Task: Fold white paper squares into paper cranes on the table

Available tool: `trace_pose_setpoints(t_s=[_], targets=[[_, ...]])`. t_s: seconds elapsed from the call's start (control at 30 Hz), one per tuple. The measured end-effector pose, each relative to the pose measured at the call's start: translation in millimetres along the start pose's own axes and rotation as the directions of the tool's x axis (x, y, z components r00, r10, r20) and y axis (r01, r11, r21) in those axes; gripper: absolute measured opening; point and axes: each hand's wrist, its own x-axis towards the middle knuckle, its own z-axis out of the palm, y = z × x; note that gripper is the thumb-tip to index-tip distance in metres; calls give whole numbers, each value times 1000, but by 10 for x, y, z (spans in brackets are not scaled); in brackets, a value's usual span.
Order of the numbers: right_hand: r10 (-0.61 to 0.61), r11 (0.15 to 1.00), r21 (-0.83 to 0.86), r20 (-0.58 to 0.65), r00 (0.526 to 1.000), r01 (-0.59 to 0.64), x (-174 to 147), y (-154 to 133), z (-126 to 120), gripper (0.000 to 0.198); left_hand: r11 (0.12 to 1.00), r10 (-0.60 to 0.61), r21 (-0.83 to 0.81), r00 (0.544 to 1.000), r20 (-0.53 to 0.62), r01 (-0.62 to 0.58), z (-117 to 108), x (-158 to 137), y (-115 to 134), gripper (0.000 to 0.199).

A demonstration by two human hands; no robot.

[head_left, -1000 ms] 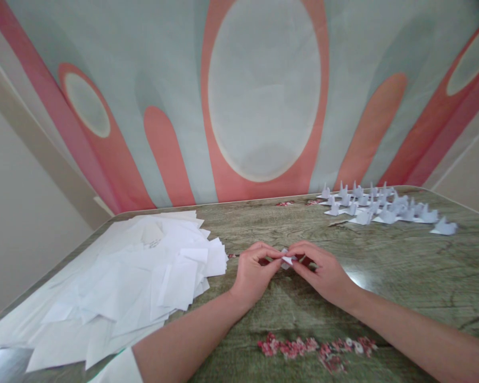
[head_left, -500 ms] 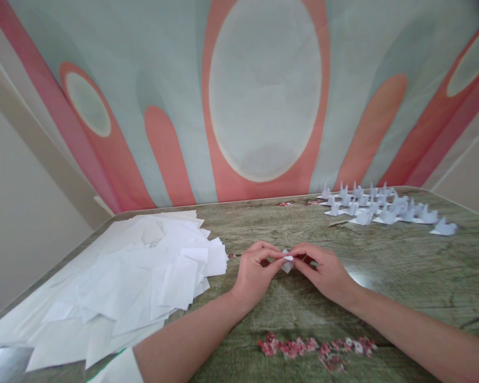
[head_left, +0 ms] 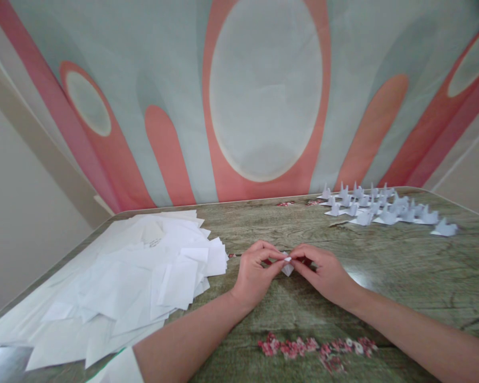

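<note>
A small folded piece of white paper is pinched between my two hands, a little above the middle of the table. My left hand grips its left side between thumb and fingertips. From the right, my right hand pinches the other side in the same way. The fingertips of both hands nearly meet and cover the paper's upper part. Its lower end shows as a pale point below them.
A wide heap of loose white paper sheets covers the table's left side. Several folded white paper cranes stand in rows at the back right. The wood-grain table bears printed pink flowers. A patterned wall rises behind.
My fingertips have drawn slightly closer together on the folded paper, and less of its upper part shows. The paper heap and the cranes have not moved.
</note>
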Motion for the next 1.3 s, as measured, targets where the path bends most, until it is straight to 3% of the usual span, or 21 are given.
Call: trace_pose_setpoints(t_s=[0.43, 0.77, 1.3], targets=[[-26, 999, 29, 24, 999, 26, -1, 16, -11, 12, 999, -13, -45, 999, 31, 15, 5, 6, 0, 5], [92, 991, 81, 125, 988, -102, 16, 36, -38, 11, 995, -33, -96, 997, 71, 40, -13, 24, -36, 10], [66, 995, 72, 119, 991, -75, 17, -4, -36, 14, 988, -98, -116, 993, 66, 105, 11, 28, -77, 13]])
